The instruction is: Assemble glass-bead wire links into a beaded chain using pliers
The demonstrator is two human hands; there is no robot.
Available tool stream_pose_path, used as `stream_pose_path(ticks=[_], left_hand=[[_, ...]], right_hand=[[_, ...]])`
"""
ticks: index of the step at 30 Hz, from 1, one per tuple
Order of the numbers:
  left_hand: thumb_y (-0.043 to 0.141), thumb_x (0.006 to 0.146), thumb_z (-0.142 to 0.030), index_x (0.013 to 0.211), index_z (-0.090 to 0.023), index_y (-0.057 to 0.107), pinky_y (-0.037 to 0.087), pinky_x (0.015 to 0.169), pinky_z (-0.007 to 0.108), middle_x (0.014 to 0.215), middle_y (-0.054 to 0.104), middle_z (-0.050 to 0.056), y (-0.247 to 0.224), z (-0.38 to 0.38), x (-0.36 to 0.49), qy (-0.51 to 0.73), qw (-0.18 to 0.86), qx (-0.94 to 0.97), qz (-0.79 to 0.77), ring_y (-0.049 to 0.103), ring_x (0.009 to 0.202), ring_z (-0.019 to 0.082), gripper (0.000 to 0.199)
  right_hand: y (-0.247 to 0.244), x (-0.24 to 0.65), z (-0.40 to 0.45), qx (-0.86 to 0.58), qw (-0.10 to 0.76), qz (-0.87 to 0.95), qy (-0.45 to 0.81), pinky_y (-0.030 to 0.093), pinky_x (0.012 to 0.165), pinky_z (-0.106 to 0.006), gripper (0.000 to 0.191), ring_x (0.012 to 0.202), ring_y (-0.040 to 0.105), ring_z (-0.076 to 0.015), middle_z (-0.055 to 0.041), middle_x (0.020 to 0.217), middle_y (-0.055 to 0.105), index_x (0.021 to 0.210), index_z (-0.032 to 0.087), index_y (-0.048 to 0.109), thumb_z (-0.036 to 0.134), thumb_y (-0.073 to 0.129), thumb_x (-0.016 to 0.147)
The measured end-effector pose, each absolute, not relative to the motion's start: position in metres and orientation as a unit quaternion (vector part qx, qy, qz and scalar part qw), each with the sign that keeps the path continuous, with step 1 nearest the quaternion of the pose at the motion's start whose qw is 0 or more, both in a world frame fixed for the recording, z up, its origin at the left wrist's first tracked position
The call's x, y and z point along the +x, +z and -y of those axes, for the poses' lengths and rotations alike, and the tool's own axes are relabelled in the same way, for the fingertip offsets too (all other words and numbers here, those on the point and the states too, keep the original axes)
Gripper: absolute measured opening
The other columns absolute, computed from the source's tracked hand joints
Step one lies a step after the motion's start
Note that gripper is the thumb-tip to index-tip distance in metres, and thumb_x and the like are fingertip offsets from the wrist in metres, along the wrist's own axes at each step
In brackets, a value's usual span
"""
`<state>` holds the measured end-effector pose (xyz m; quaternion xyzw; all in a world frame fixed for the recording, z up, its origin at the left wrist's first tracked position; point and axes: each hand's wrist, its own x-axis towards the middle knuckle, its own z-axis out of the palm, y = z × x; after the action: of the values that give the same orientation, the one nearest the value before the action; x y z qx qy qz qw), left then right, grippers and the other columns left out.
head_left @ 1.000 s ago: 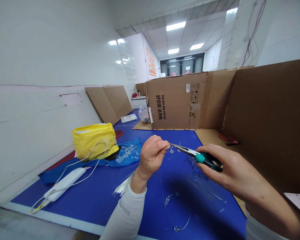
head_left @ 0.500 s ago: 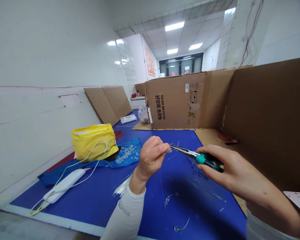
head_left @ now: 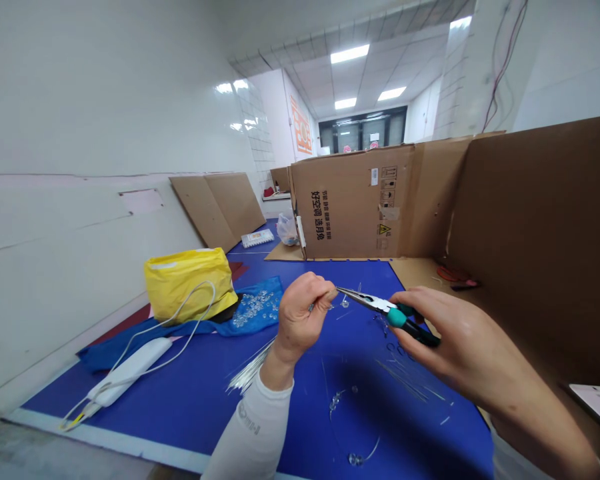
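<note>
My right hand is wrapped round needle-nose pliers with green and black handles. Their tips reach the pinched fingertips of my left hand. Between those fingers is a thin wire, mostly hidden, with a clear bead showing just below the plier jaws. On the blue table below lies a curved wire with clear beads. Straight silvery wires lie in a bundle beside my left wrist. Dark rings and loose wire pieces are under my right hand.
Many clear beads rest on a blue cloth at the left, beside a yellow bag. A white power strip with a cable lies nearer. Cardboard walls border the back and right. A white phone-like object is far right.
The plier tips have shifted slightly left, against my left fingertips, and my right hand has turned a little. The bead by the jaws now shows lower and farther right of my fingers.
</note>
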<state>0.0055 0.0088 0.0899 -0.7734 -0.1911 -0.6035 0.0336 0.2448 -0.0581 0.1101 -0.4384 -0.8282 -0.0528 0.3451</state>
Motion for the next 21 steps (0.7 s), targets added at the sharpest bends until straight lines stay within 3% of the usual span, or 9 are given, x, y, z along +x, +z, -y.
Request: stream_pose_path(ticks=[6,15,21], left_hand=[[0.062,0.094,-0.020,0.080,-0.019,0.063,0.042,0.064,0.027,0.070,0.057,0.000,0.089,-0.007,0.004,-0.619,-0.041,-0.752,0.222,0.052,0.067,0.013,0.014],[0.059,0.096,-0.036,0.077,-0.019,0.062,0.049,0.067,0.029,0.070,0.059,0.002,0.083,-0.019,0.005,-0.667,-0.128,-0.705,0.204,0.057,0.068,0.015,0.026],[0.062,0.094,-0.022,0.084,-0.020,0.064,0.050,0.072,0.030,0.072,0.061,0.000,0.085,-0.019,0.002,-0.646,-0.047,-0.746,0.156,0.056,0.068,0.014,0.011]], right_hand=[[0.108,0.239,0.065,-0.437,0.344,0.820,-0.130,0.051,0.075,-0.041,0.022,0.088,0.068,-0.0278,-0.0111,0.102,0.071,0.111,0.020,0.062,0.029,0.055,0.093],[0.113,0.249,0.058,-0.457,0.388,0.799,0.046,0.052,0.071,-0.034,0.019,0.084,0.067,-0.0221,-0.0054,0.102,0.071,0.108,0.026,0.063,0.035,0.057,0.092],[0.110,0.253,0.053,-0.443,0.379,0.801,0.138,0.053,0.072,-0.032,0.022,0.084,0.067,-0.0201,-0.0029,0.100,0.072,0.109,0.026,0.066,0.038,0.060,0.091]])
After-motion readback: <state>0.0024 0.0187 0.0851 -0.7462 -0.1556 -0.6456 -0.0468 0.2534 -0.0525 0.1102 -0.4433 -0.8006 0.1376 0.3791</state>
